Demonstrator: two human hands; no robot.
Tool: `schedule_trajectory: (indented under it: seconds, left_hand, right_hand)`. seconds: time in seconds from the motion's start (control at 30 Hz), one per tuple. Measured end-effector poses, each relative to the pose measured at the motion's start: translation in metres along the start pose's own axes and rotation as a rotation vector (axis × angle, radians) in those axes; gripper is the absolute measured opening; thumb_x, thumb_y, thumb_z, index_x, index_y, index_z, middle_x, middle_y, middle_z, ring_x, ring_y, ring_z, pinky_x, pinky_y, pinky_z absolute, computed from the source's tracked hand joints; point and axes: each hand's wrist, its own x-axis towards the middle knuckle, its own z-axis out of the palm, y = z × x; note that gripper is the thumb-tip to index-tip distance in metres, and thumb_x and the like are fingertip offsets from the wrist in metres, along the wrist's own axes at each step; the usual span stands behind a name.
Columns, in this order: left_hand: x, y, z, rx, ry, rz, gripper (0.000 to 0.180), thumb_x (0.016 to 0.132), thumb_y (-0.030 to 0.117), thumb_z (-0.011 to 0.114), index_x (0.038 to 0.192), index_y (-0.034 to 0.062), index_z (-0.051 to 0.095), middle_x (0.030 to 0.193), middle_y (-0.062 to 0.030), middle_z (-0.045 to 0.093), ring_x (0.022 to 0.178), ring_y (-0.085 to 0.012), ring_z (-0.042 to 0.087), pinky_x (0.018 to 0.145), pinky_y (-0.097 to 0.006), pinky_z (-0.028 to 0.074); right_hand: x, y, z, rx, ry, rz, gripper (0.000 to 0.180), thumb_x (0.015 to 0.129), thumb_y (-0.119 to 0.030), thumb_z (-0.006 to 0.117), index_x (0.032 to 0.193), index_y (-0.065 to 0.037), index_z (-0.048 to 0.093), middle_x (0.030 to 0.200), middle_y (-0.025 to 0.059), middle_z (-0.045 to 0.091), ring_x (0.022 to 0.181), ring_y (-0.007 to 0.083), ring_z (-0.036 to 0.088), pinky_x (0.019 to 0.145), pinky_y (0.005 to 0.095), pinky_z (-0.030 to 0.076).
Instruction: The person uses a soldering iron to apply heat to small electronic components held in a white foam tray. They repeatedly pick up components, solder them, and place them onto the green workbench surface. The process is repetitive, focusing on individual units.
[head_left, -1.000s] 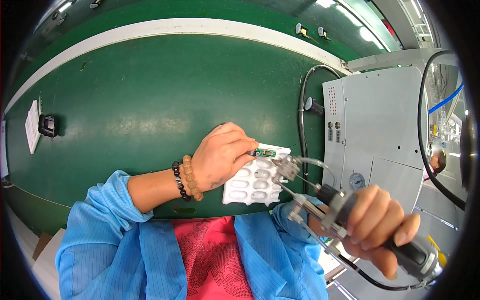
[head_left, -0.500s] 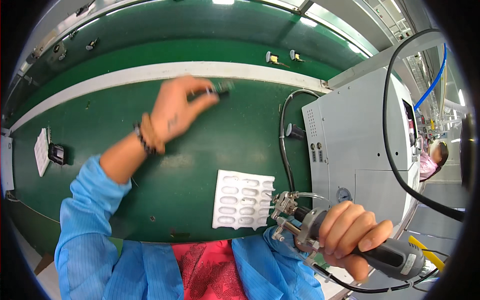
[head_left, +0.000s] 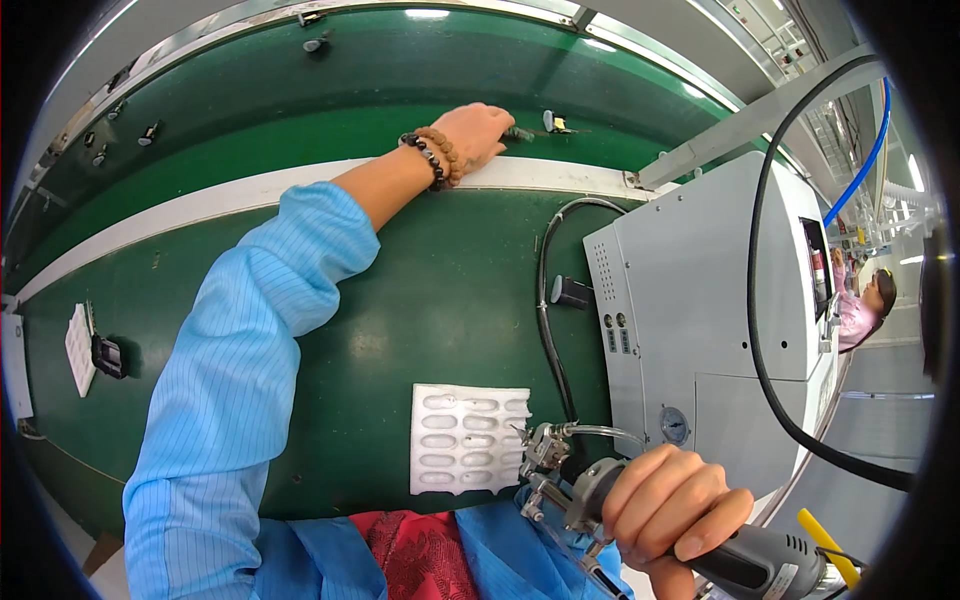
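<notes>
My left hand [head_left: 474, 137] reaches across the white rail onto the green conveyor. Its fingers are closed on a small part with a green circuit board [head_left: 519, 133], which pokes out past the fingertips. Just right of it lies a similar small part with a round grey end and a yellow piece [head_left: 555, 123]. My right hand [head_left: 676, 512] is wrapped round a black electric screwdriver [head_left: 742, 560] with a metal head and a clear tube. The tip of this tool points at the right edge of a white moulded tray [head_left: 466, 440] with oval hollows.
A grey machine box [head_left: 690, 290] stands at the right, with black cables around it. Beside it lies a small black cylinder [head_left: 571, 292]. Another white tray [head_left: 79, 350] and a black part [head_left: 109, 357] are at far left. More parts ride the conveyor. A person sits far right.
My left hand has moved away from me and right, from above the table to the conveyor, carrying the small circuit board part. My right hand keeps hold of the screwdriver, slightly lower in view.
</notes>
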Motion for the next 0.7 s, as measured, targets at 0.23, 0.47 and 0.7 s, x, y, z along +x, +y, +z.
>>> schedule_trajectory:
  seconds: [0.23, 0.47, 0.7]
  left_hand:
    - [-0.012, 0.035, -0.016, -0.215, 0.114, -0.122, 0.029, 0.09, 0.02, 0.068, 0.113, 0.0039, 0.064, 0.097, -0.0157, 0.069, 0.095, -0.0354, 0.063, 0.086, -0.042, 0.051]
    - [-0.181, 0.121, -0.09, -0.517, 0.083, -0.016, 0.024, 0.082, 0.01, 0.075, 0.104, 0.004, 0.069, 0.092, -0.0142, 0.069, 0.084, -0.0305, 0.066, 0.075, -0.038, 0.052]
    - [-0.255, 0.168, -0.096, -0.629, 0.11, -0.068, 0.024, 0.077, 0.006, 0.078, 0.1, 0.0024, 0.072, 0.096, -0.0107, 0.072, 0.087, -0.0284, 0.065, 0.077, -0.037, 0.052]
  right_hand:
    - [0.002, 0.001, -0.006, 0.011, -0.042, 0.01, 0.036, 0.086, -0.024, 0.078, 0.093, -0.004, 0.048, 0.063, 0.0047, 0.057, 0.047, 0.0143, 0.057, 0.044, 0.0266, 0.05]
    - [0.0, 0.003, -0.009, 0.001, -0.09, -0.003, 0.045, 0.085, -0.034, 0.078, 0.098, -0.007, 0.046, 0.063, 0.0009, 0.056, 0.046, 0.011, 0.055, 0.042, 0.0233, 0.047]
    - [-0.003, -0.002, 0.001, -0.012, -0.052, -0.004, 0.046, 0.085, -0.037, 0.078, 0.099, -0.007, 0.046, 0.063, 0.0005, 0.054, 0.047, 0.0119, 0.054, 0.043, 0.0245, 0.046]
